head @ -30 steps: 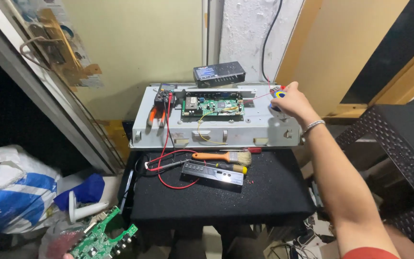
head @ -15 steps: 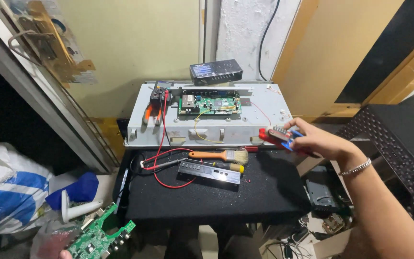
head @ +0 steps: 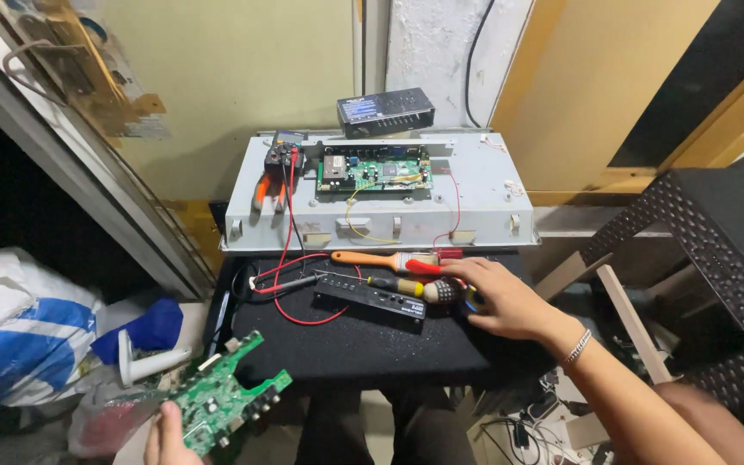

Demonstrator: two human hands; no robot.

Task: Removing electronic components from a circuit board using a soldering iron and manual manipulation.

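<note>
Since the earlier frame, the right hand (head: 503, 297) has been lowered from the grey metal chassis (head: 475, 202) to the black table (head: 363, 344), where its fingers are curled over the screwdriver handles (head: 437, 288) beside a long black module (head: 370, 298) and an orange-handled brush (head: 385, 259). At lower left, a green circuit board (head: 221, 398) is gripped at its edge by the left hand (head: 165, 435).

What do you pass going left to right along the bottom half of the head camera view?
Blue and white plastic sack → white curved handle → green circuit board held by left hand → long black box → right hand on screwdrivers → black perforated stool.
</note>
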